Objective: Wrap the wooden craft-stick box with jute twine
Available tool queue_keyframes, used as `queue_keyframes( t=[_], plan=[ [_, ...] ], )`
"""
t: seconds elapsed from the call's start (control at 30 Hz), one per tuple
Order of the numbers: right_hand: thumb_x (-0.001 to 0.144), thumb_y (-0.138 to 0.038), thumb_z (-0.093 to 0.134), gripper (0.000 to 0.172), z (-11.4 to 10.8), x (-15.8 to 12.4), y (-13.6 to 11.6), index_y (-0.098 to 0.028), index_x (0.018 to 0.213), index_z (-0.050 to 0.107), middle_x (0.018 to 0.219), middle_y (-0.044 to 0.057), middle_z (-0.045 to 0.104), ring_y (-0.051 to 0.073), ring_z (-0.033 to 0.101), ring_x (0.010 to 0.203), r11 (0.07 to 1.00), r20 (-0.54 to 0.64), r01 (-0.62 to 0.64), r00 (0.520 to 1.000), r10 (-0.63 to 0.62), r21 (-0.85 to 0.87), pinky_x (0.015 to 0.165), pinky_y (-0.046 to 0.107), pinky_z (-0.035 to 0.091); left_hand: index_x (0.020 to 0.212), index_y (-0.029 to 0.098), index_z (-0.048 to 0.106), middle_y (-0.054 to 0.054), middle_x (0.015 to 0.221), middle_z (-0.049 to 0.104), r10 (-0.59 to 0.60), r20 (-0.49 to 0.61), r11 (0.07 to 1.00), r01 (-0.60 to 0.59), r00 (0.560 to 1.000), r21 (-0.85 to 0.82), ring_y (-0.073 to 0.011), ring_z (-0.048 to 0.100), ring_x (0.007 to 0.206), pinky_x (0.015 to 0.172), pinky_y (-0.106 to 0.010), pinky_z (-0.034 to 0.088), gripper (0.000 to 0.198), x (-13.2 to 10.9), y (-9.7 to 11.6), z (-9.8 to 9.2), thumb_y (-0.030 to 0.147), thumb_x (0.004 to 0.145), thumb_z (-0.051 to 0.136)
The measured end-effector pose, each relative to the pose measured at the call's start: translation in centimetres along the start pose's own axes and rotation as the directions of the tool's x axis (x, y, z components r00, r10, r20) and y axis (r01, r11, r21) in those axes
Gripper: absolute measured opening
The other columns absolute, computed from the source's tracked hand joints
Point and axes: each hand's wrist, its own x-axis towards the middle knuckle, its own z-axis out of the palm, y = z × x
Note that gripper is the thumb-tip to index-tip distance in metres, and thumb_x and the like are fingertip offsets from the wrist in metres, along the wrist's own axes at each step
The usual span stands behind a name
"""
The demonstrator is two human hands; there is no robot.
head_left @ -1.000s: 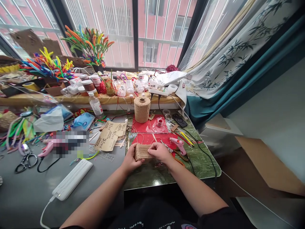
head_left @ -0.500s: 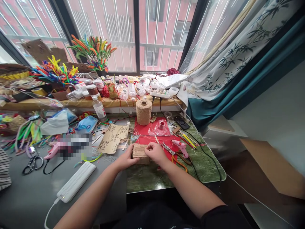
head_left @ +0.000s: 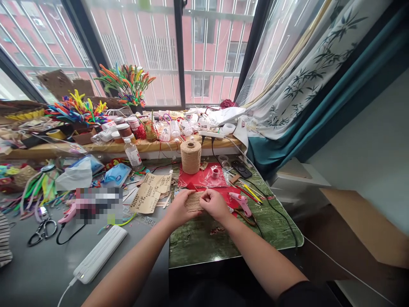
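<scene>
A small block wrapped in brown jute twine (head_left: 194, 202) is held over the green mat, in front of the red sheet. My left hand (head_left: 179, 209) grips it from the left, thumb along the near edge and fingers behind. At its right end, my right hand (head_left: 214, 205) is closed in a pinch against the twine windings; the strand between the fingertips is mostly hidden. Rows of twine run side by side across the face turned towards me. The big twine spool (head_left: 191, 157) stands upright behind my hands, on the red sheet (head_left: 209, 180).
A pink glue gun (head_left: 242, 204) and coloured pencils (head_left: 252, 194) lie to the right. Printed brown sandpaper (head_left: 150, 194), scissors (head_left: 42, 230) and a white power bank (head_left: 100, 253) are on the left. Bottles (head_left: 132, 153) and pipe cleaners (head_left: 78, 108) line the windowsill.
The camera view has shifted a little. The block has turned in my hands, so its wound face tilts more towards me. Both hands have moved slightly right and keep their hold.
</scene>
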Motion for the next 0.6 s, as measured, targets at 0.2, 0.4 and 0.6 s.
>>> queue_keyframes(
  t=[0.2, 0.4, 0.6],
  plan=[
    [0.073, -0.035, 0.068, 0.016, -0.8, 0.4, 1.0, -0.019, 0.074, 0.063, 0.060, -0.006, 0.048, 0.013, 0.042, 0.057, 0.996, 0.060, -0.061, 0.997, 0.057, 0.060, 0.057, 0.025, 0.034, 0.134, 0.023, 0.060, -0.012, 0.129, 0.066, 0.002, -0.027, 1.000, -0.002, 1.000, 0.009, -0.0333, 0.063, 0.124, 0.108, -0.051, 0.053, 0.074, 0.1, 0.7, 1.1, 0.042, 0.070, 0.092],
    [0.082, -0.036, 0.072, 0.019, -2.6, -0.8, -4.8, -0.019, 0.081, 0.064, 0.064, -0.007, 0.044, 0.011, 0.038, 0.057, 0.962, 0.098, 0.037, 0.993, -0.066, 0.271, 0.056, 0.024, 0.032, 0.145, 0.027, 0.053, -0.011, 0.136, 0.062, 0.104, -0.109, 0.978, -0.081, 0.989, 0.191, -0.0331, 0.058, 0.130, 0.112, -0.053, 0.050, 0.077, 0.5, 8.1, -5.5, 0.045, 0.078, 0.087],
    [0.078, -0.029, 0.071, 0.012, -4.3, 1.6, -5.8, -0.020, 0.079, 0.063, 0.063, -0.006, 0.048, 0.011, 0.040, 0.058, 0.980, 0.055, 0.080, 0.994, -0.091, 0.185, 0.055, 0.024, 0.031, 0.142, 0.027, 0.055, -0.010, 0.135, 0.062, 0.070, -0.120, 0.989, -0.053, 0.990, 0.140, -0.0315, 0.059, 0.128, 0.110, -0.051, 0.051, 0.076, 3.2, 8.3, -5.3, 0.052, 0.078, 0.086]
  ],
)
